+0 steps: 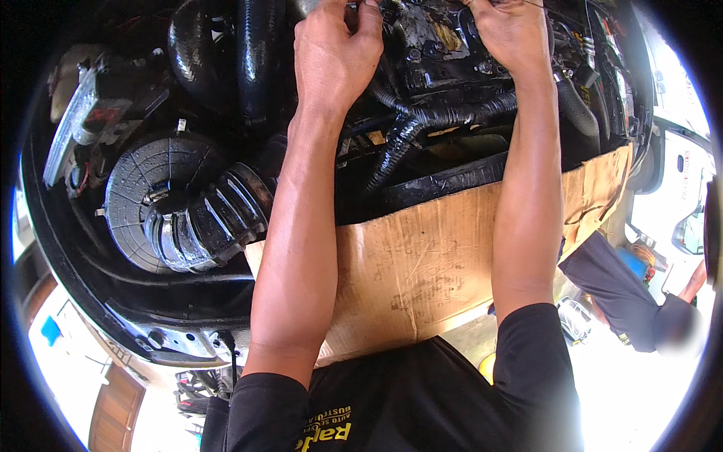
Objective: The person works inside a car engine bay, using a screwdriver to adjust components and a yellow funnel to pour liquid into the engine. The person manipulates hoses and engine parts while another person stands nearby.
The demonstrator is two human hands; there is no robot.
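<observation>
Past the front left corner of the engine bay [120,290], I see a brown wooden door [117,407] leaning with the lens's bend. The white around it is so washed out that I can't separate wall from floor. A small blue patch [51,330] shows higher up there. Below the front edge, a strip of grey floor [468,331] shows; farther right, the floor turns into white glare. Beyond the right edge stands a white vehicle [681,196] with a window [689,230], and near it I see another person [610,282] in dark clothes. Strong, bright light floods both sides.
</observation>
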